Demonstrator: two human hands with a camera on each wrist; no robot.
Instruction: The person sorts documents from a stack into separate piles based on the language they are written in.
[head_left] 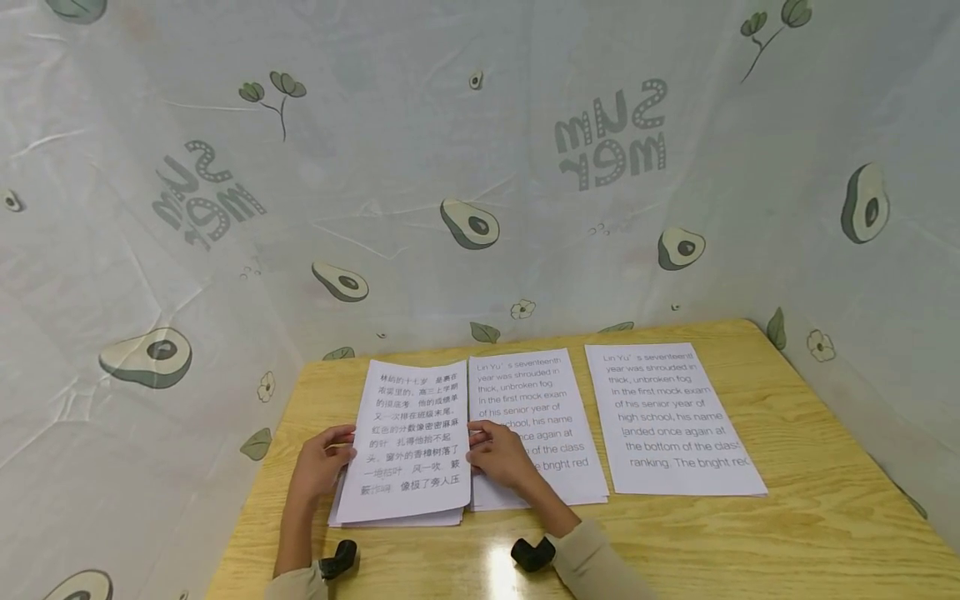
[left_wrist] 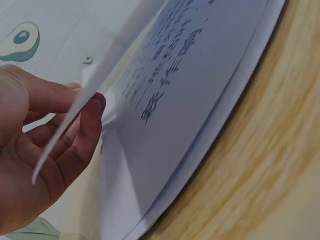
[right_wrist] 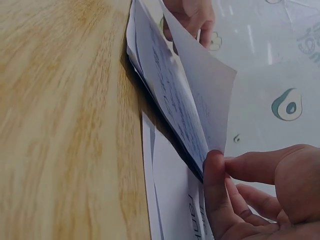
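Note:
A sheet of paper (head_left: 412, 442) printed with Chinese text is raised over a stack of like sheets (left_wrist: 200, 100) at the left of the table. My left hand (head_left: 322, 462) pinches its left edge between thumb and fingers. On the opposite edge my right hand (head_left: 501, 454) pinches the same sheet, thumb and fingertips at the margin. The right wrist view shows the lifted sheet (right_wrist: 207, 90) standing away from the pages below. Beneath my right hand lies a middle stack of English-printed paper (head_left: 525, 383), partly hidden by the hand.
A separate stack of English-printed paper (head_left: 667, 417) lies to the right on the wooden table (head_left: 810, 433). Behind the table hangs a pale curtain (head_left: 405, 167) printed with avocados. Dark wrist bands (head_left: 534, 554) sit at both sleeves.

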